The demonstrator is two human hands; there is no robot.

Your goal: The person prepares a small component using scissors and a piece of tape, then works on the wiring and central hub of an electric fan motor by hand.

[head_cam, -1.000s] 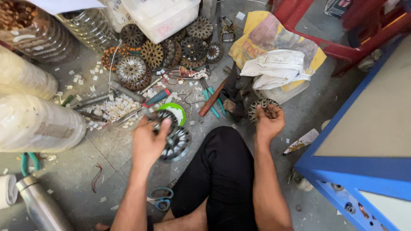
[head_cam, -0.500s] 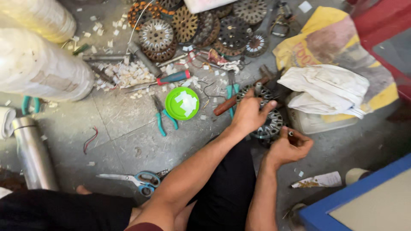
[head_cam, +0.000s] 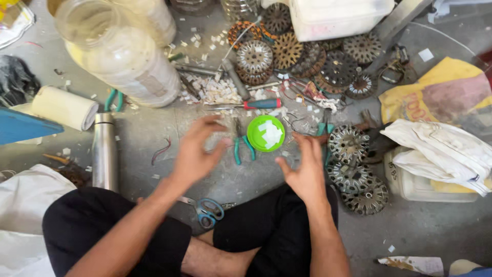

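I sit cross-legged on a concrete floor. My left hand (head_cam: 197, 149) hovers blurred above the floor, fingers spread, with nothing in it, just left of green-handled pliers (head_cam: 243, 147). My right hand (head_cam: 306, 166) is open too, fingers apart, right of a round green lid (head_cam: 265, 133) that holds white paper scraps. Three round metal motor stators (head_cam: 353, 169) lie stacked in a row just right of my right hand. A red and green screwdriver (head_cam: 259, 104) lies beyond the lid.
More stators (head_cam: 287, 48) are piled at the back by a white plastic tub (head_cam: 338, 18). Big clear jars (head_cam: 128, 56) lie at the upper left, a steel bottle (head_cam: 105, 149) at my left knee, blue scissors (head_cam: 207, 211) between my legs, cloth and yellow sacks (head_cam: 441, 149) on the right.
The view has swung left. My left hand came off the stator and moved left over the pliers. My right hand let go of what it pinched and now is open near the green lid.
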